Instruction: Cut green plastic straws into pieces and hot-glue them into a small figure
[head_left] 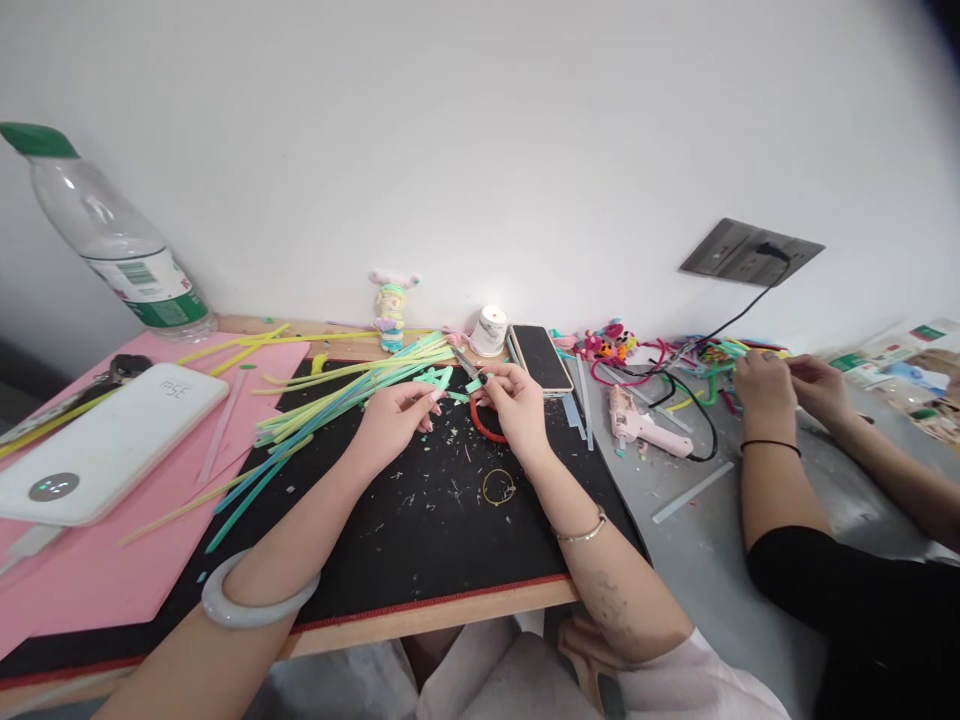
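My left hand (401,418) is closed in a pinch on a light green fuzzy pipe cleaner piece (435,378), which is bent and sticks out above the fingertips. Close by on the right, my right hand (516,405) pinches a small green strip (474,386) between thumb and forefinger. Scissors with a red handle (487,428) show under and beside that hand, blades pointing away; whether the hand also grips them I cannot tell. Loose green, yellow and blue pipe cleaners (315,410) lie left of my hands. Green scraps dot the black mat (420,530).
A small doll (391,315), a white cup (491,330) and a phone (541,357) line the wall. At left are a bottle (142,250), a power bank (112,440) and pink sheets (172,540). A pink glue gun (643,425) lies right, near a co-worker's hands (765,385).
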